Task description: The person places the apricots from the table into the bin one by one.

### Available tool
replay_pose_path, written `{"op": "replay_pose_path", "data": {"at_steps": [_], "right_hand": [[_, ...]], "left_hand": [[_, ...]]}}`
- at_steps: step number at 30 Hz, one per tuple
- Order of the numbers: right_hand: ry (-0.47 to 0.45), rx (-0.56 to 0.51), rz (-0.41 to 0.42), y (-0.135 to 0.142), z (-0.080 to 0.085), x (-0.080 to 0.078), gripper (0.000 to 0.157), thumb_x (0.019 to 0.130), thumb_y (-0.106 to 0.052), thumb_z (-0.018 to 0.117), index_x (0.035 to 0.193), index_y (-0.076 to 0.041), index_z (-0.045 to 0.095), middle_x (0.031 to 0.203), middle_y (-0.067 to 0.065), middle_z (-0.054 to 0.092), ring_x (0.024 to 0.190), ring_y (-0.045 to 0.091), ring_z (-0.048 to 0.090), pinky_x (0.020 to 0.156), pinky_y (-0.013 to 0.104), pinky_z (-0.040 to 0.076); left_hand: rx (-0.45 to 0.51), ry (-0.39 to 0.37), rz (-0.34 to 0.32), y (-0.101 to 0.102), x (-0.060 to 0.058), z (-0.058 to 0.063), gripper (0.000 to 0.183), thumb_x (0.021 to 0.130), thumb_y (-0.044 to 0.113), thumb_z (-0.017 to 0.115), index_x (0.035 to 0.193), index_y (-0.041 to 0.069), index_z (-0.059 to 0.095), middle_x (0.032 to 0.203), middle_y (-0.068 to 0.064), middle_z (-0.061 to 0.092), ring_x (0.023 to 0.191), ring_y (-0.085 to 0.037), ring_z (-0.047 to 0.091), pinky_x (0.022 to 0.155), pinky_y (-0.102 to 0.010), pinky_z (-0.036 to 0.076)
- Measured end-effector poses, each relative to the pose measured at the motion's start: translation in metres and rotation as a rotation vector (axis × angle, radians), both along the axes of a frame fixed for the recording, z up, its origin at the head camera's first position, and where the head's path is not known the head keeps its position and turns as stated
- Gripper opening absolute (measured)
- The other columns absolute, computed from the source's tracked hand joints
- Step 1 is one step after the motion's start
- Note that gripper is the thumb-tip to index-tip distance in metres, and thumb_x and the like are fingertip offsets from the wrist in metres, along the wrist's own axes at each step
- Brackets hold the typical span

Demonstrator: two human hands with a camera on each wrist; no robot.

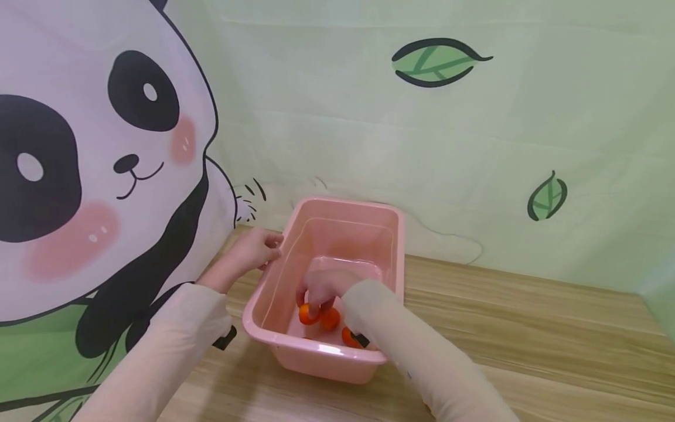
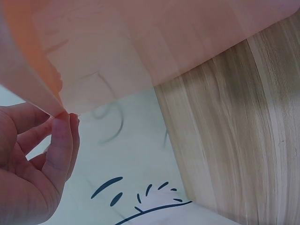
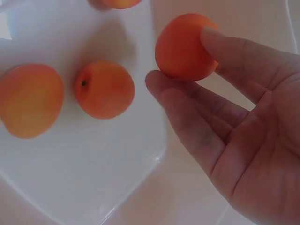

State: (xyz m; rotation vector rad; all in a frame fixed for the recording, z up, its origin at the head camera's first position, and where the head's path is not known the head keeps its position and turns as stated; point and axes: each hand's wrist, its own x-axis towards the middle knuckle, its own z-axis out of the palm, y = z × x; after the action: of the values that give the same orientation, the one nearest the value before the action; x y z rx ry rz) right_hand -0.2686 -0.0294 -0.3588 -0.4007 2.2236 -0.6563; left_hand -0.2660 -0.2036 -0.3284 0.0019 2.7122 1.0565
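Observation:
A pink plastic basin stands on the table in the head view. My left hand pinches its left rim between thumb and fingers, seen close in the left wrist view. Inside the basin, my right hand holds a small round orange fruit, apricot-like, between thumb and fingertips. Another orange fruit with a dark stem spot lies close to those fingers on the basin floor. Beside it is a yellower fruit, and one more fruit is cut off at the top edge.
The wood-grain table extends to the right of the basin. Behind it hangs a pale green cloth with leaf drawings and a large panda at the left. A dark strap end hangs by the left sleeve.

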Motion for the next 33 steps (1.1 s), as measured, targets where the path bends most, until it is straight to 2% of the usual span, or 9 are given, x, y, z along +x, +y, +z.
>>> {"op": "replay_pose_path", "data": {"at_steps": [2,5,7,9,11,16,23,28,33], "right_hand": [[-0.005,0.014,0.020,0.000,0.000,-0.001,0.030,0.065,-0.015,0.072,0.087,-0.032,0.062,0.088,0.002,0.060,0.089,0.026,0.055,0.071,0.042,0.048],[0.038,0.009,0.067,0.003,0.005,-0.002,0.030,0.066,-0.016,0.072,0.088,-0.033,0.061,0.089,0.000,0.061,0.087,0.026,0.057,0.071,0.040,0.050],[0.057,0.009,0.101,0.004,0.010,-0.003,0.030,0.067,-0.017,0.073,0.089,-0.033,0.061,0.090,-0.002,0.060,0.087,0.024,0.056,0.072,0.039,0.049],[0.103,0.020,0.171,0.005,0.017,-0.006,0.028,0.069,-0.019,0.073,0.090,-0.033,0.060,0.091,-0.004,0.059,0.087,0.022,0.055,0.072,0.036,0.049],[0.096,0.035,0.197,0.006,0.024,-0.009,0.028,0.070,-0.021,0.073,0.091,-0.033,0.059,0.092,-0.003,0.058,0.088,0.022,0.054,0.071,0.034,0.049],[0.146,0.069,0.240,0.014,0.044,-0.015,0.027,0.070,-0.022,0.073,0.092,-0.031,0.059,0.092,-0.003,0.058,0.086,0.021,0.055,0.069,0.029,0.050],[0.201,0.066,0.203,0.037,0.068,-0.009,0.031,0.068,-0.020,0.074,0.094,-0.028,0.058,0.092,-0.003,0.057,0.086,0.020,0.055,0.068,0.026,0.051],[0.283,0.091,0.302,0.055,0.075,-0.009,0.026,0.074,-0.017,0.070,0.096,-0.025,0.059,0.093,-0.002,0.057,0.085,0.018,0.054,0.069,0.023,0.051],[0.338,0.033,0.352,0.082,0.078,-0.010,0.021,0.077,-0.011,0.066,0.096,-0.016,0.059,0.093,0.003,0.058,0.083,0.017,0.052,0.069,0.022,0.050]], "left_hand": [[0.002,-0.002,-0.001,0.001,0.000,0.001,0.038,0.087,0.007,0.049,0.125,0.004,0.050,0.113,-0.016,0.059,0.087,-0.022,0.060,0.073,-0.032,0.054],[0.002,-0.001,-0.004,0.002,0.000,0.001,0.038,0.087,0.008,0.049,0.125,0.004,0.049,0.113,-0.016,0.059,0.087,-0.022,0.059,0.074,-0.032,0.054],[-0.002,0.003,-0.008,0.002,0.000,0.001,0.039,0.087,0.008,0.049,0.126,0.003,0.049,0.114,-0.017,0.058,0.087,-0.022,0.059,0.074,-0.033,0.054],[-0.005,0.010,-0.015,0.002,0.000,0.000,0.039,0.087,0.007,0.048,0.126,0.002,0.048,0.114,-0.018,0.058,0.088,-0.022,0.059,0.074,-0.033,0.054],[-0.002,0.012,-0.015,0.002,0.000,0.000,0.039,0.087,0.007,0.048,0.126,0.002,0.048,0.115,-0.018,0.058,0.088,-0.023,0.059,0.075,-0.034,0.054],[0.001,0.012,-0.020,0.000,-0.001,-0.001,0.040,0.087,0.007,0.048,0.127,0.001,0.047,0.116,-0.019,0.056,0.091,-0.024,0.058,0.075,-0.034,0.054],[-0.004,-0.009,-0.014,0.000,0.000,0.000,0.040,0.088,0.008,0.048,0.128,0.003,0.046,0.119,-0.018,0.055,0.093,-0.024,0.059,0.075,-0.033,0.054],[-0.021,-0.013,-0.009,0.001,0.000,0.000,0.041,0.088,0.010,0.048,0.128,0.003,0.045,0.121,-0.018,0.054,0.094,-0.024,0.059,0.075,-0.033,0.054],[-0.024,-0.017,-0.004,0.001,-0.001,-0.001,0.041,0.088,0.010,0.048,0.129,0.003,0.045,0.120,-0.018,0.054,0.093,-0.023,0.060,0.075,-0.033,0.054]]}}
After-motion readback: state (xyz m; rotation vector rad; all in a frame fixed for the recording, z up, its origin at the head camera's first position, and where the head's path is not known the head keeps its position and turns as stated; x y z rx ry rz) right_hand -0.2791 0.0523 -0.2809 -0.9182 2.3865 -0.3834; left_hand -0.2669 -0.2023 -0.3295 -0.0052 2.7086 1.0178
